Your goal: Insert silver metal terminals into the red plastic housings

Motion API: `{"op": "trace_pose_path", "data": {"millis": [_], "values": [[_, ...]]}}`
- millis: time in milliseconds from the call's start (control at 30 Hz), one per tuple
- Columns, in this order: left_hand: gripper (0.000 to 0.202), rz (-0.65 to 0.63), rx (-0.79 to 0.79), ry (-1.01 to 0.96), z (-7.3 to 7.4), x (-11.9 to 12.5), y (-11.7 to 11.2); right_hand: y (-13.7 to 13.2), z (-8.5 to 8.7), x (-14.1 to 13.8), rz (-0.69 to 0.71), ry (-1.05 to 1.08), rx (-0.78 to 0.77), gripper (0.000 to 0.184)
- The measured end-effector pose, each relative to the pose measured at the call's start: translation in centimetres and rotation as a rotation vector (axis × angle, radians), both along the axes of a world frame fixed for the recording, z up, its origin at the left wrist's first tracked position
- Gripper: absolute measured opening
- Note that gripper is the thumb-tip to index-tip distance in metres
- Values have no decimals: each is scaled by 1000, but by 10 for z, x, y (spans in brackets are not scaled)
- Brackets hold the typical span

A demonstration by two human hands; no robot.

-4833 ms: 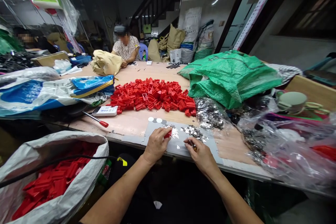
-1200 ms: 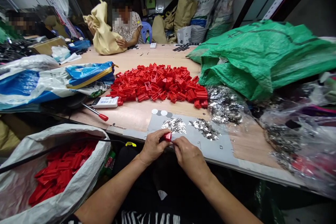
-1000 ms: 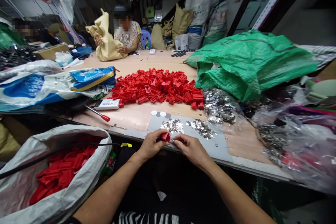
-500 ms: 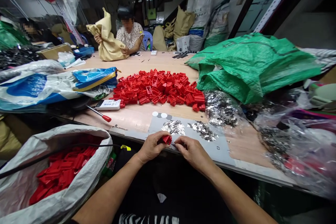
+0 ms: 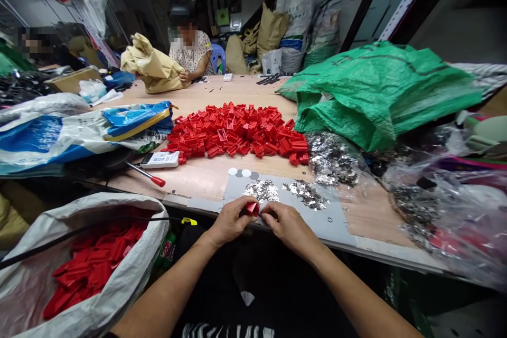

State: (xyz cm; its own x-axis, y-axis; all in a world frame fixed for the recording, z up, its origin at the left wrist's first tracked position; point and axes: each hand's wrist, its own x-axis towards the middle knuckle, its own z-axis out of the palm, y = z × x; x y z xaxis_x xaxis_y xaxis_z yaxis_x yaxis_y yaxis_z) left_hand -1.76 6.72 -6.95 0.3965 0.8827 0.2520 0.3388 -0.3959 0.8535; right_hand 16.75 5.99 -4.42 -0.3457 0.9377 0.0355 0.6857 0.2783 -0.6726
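My left hand is shut on a small red plastic part just above the table's near edge. My right hand presses in from the other side, fingers pinched on a thin tool whose shaft is hidden in my grip. Both hands touch the red part and nearly meet. Beyond them, two heaps of small silver metal pieces lie on a grey mat. A large pile of similar red parts sits farther up the wooden table.
A white woven sack of red parts stands at lower left, with a black cable across it. A red-handled screwdriver and white device lie nearby. A clear bag and green sack crowd the right. A person works opposite.
My hands have stayed together around the red part, with only slight shifts. The person opposite has lowered the beige sack toward the table and turned it.
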Motion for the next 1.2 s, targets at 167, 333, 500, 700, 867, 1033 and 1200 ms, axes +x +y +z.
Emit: {"op": "trace_pose_path", "data": {"millis": [167, 333, 500, 700, 867, 1033, 1200], "values": [[29, -45, -13, -13, 2, -3, 0, 0, 2, 7, 48, 54, -57, 14], [29, -48, 4, 9, 1, -4, 1, 0, 3, 4, 51, 28, -52, 14], [32, -55, 17, 10, -1, -2, 1, 0, 4, 0, 19, -2, -61, 13], [42, -46, 24, -46, -6, 1, 3, 0, 5, -8, -21, -101, -38, 13], [36, 38, -57, -183, -4, 4, -2, -5, 4, -9, 18, -140, 18, 15], [31, 252, -284, -613, 5, 6, -22, -17, 12, 1, 67, 85, 88, 22], [20, 154, -670, -1115, 25, 4, -42, -34, 31, 0, 119, 215, -32, 32]]}}
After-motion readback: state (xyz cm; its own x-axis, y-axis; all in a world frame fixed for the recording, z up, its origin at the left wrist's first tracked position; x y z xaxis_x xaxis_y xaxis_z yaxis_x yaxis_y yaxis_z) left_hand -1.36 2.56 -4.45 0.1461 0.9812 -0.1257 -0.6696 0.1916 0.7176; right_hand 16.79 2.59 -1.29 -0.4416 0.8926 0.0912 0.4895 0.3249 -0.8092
